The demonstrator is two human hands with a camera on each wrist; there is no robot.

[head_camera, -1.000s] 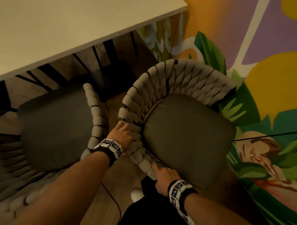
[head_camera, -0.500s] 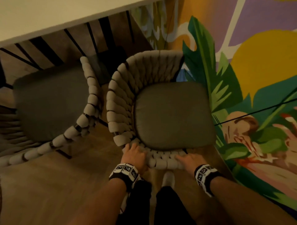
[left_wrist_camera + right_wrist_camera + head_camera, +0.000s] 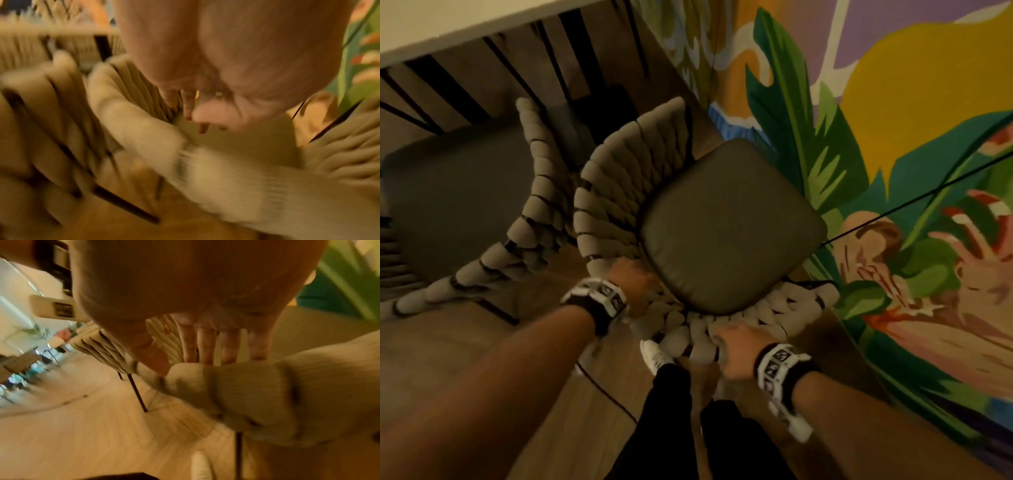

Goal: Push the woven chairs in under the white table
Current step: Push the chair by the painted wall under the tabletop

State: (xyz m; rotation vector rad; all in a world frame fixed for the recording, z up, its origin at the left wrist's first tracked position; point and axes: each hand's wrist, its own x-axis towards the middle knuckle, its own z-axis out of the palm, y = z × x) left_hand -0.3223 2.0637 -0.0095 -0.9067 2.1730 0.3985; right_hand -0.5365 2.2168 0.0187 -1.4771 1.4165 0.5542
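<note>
A painted wall mural (image 3: 893, 144) of green leaves and yellow shapes runs just beside the near woven chair (image 3: 729, 222), close against the far side of its dark seat cushion (image 3: 732, 226). A thin black cable (image 3: 928, 192) crosses the mural and ends at the cushion's edge. On the other side of this chair stands a second woven chair (image 3: 465, 202), its padded rim nearly touching the near one's rim; its seat lies partly under the white tabletop (image 3: 465, 20), whose edge shows only in the upper corner. Black legs and struts show beneath the tabletop, beyond both chairs. The near chair itself stands out from under the tabletop, turned at an angle on the wooden floor (image 3: 465, 342).

The tabletop and the second chair are cut off by the frame. Both wrist views are smeared with blur, so the weave and the fingertips are hard to read. A white shoe (image 3: 654, 356) peeks out beneath the near chair's rim, above black trousers.

The left hand (image 3: 633, 284) lies on the rim of the near chair at its corner, fingers reaching down over the thick cords; whether they clasp them I cannot tell. The right hand (image 3: 732, 349) holds the rim further along, toward the mural, fingers (image 3: 207, 345) extended down behind a cord roll with the thumb (image 3: 152, 356) in front of it.
</note>
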